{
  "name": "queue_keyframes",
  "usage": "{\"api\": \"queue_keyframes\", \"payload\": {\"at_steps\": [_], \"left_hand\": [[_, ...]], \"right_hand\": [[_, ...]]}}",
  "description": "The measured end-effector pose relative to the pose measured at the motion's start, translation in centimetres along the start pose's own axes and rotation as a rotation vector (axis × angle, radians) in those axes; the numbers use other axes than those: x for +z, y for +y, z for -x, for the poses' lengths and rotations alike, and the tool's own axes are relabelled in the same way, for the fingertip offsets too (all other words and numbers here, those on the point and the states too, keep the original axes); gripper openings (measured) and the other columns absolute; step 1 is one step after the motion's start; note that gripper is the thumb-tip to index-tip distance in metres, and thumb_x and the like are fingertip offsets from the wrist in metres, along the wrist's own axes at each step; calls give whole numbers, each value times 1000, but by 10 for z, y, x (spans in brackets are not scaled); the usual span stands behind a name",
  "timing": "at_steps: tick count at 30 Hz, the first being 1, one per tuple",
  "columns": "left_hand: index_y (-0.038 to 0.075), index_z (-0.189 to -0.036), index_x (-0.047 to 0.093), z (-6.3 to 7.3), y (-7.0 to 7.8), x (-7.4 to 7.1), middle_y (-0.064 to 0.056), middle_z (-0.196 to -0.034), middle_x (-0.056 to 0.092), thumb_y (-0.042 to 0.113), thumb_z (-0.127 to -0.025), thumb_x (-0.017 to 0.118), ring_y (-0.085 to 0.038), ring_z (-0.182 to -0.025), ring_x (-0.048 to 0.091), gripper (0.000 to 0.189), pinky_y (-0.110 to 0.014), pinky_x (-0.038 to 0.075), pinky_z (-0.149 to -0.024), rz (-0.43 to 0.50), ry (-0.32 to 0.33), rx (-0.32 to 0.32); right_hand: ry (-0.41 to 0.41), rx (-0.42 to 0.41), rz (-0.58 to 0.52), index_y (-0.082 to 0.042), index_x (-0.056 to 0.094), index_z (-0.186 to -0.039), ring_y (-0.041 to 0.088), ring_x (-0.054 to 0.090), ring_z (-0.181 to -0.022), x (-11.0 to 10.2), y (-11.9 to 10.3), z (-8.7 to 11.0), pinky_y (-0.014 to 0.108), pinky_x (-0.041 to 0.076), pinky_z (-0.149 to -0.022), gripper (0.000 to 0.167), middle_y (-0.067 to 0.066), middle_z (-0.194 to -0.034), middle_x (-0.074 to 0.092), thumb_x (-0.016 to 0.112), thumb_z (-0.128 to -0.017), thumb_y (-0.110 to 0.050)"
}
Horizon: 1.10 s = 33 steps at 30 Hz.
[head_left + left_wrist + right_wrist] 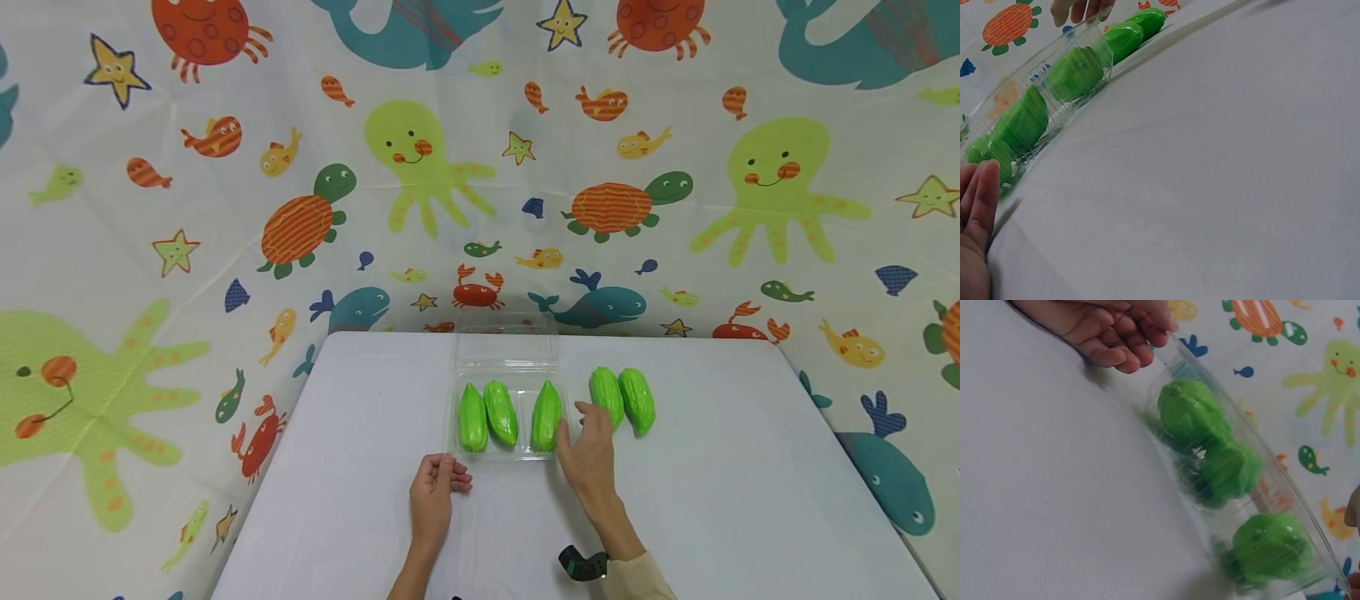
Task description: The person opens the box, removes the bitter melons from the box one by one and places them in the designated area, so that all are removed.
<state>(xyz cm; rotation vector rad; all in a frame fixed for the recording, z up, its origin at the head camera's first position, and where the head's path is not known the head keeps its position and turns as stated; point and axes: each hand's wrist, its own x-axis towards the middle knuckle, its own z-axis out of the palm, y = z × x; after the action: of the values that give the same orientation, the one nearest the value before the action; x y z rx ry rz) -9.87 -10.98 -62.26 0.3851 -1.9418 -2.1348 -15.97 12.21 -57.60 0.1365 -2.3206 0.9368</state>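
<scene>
Looking over your station, you have a clear plastic container (pixel 501 456) standing on the white counter (pixel 720 475), its lid (pixel 506 346) hinged back on the far side. Three ridged green vegetables lie inside it. The left vegetable (pixel 472 418) and the middle vegetable (pixel 501 413) sit close together, the middle one slanting with its near end toward your right; a gap separates them from the right vegetable (pixel 547 417), which lies along the right wall.

Your left hand (pixel 431 492) is at the near left corner of the container. A digit meets the rim there, and the other fingers are loosely bent outside the wall; whether they pinch the rim, you cannot tell from these views.

Your right hand (pixel 588 454) is at the container's right side, between it and the two vegetables outside. Its thumb and forefinger stand wide apart and hold nothing. The thumb tip is just beside the right wall; contact there cannot be confirmed.

Outside the container, to its right, you have an inner loose vegetable (pixel 604 395) and an outer loose vegetable (pixel 637 402), side by side on the counter and touching or nearly so. You wear a black device (pixel 583 564) at your right wrist, next to a beige sleeve (pixel 639 579). Behind the counter hangs a cloth (pixel 480 100) printed with sea animals.
</scene>
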Motion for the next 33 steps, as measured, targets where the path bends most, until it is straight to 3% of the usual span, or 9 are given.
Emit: {"api": "queue_keyframes", "payload": {"at_steps": [12, 21, 33], "left_hand": [[-3, -101, 59, -1, 1, 0, -22, -88, 68, 27, -104, 56, -19, -70, 72, 30, -33, 65, -64, -2, -8, 13], [-4, -101, 58, -1, 1, -1, -22, -88, 67, 28, -104, 56, -18, -70, 72, 32, -33, 65, -64, 0, -10, 10], [-3, -102, 58, -1, 1, 0, -21, -90, 68, 25, -105, 54, -17, -70, 71, 28, -31, 65, -65, -14, 4, -19]], "right_hand": [[9, -28, 22, 8, 59, -113, 33, 61, -91, 5, -2, 0, 42, 59, -71, 34, 23, -106, 59, 71, -84, -5], [47, -128, 17, 11, 62, -106, 33, 61, -90, 11, -4, 1, 42, 56, -73, 32, 23, -97, 60, 72, -79, -1], [-42, -88, 72, 8, 63, -104, 36, 67, -85, 12, -14, -1, 45, 60, -70, 29, 23, -97, 66, 74, -78, -2]]}}
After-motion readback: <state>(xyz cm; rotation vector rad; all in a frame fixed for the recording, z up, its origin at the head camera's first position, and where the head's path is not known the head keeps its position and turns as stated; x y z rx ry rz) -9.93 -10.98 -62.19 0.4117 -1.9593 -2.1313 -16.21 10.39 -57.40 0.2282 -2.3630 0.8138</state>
